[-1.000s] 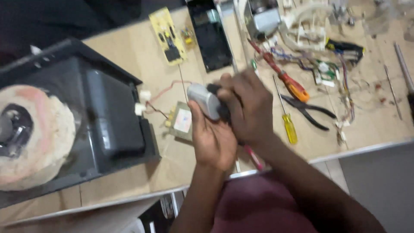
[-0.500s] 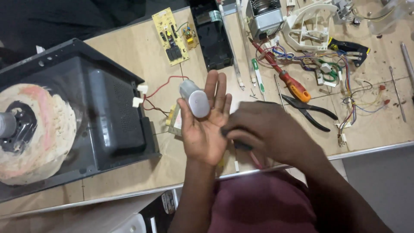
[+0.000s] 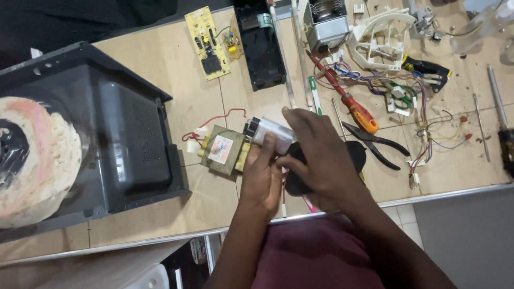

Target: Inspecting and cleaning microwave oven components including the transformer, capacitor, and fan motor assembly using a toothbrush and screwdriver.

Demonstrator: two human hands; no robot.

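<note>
My left hand [image 3: 262, 174] grips the silver capacitor [image 3: 272, 132]; my right hand [image 3: 321, 155] wraps a black part [image 3: 300, 182] over the counter [image 3: 160, 69]

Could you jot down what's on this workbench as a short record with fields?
left hand: holds a silver metal can
right hand: rests on the can, over a black object
beside the hands: transformer with red wires
tools: orange-handled screwdriver, black pliers
far left: dark oven casing
top: yellow circuit board

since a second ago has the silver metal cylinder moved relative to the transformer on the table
Yes. The silver metal cylinder, gripped in the left hand, was lifted toward the person half a second ago and now sits back beside the copper-wound transformer.
</note>
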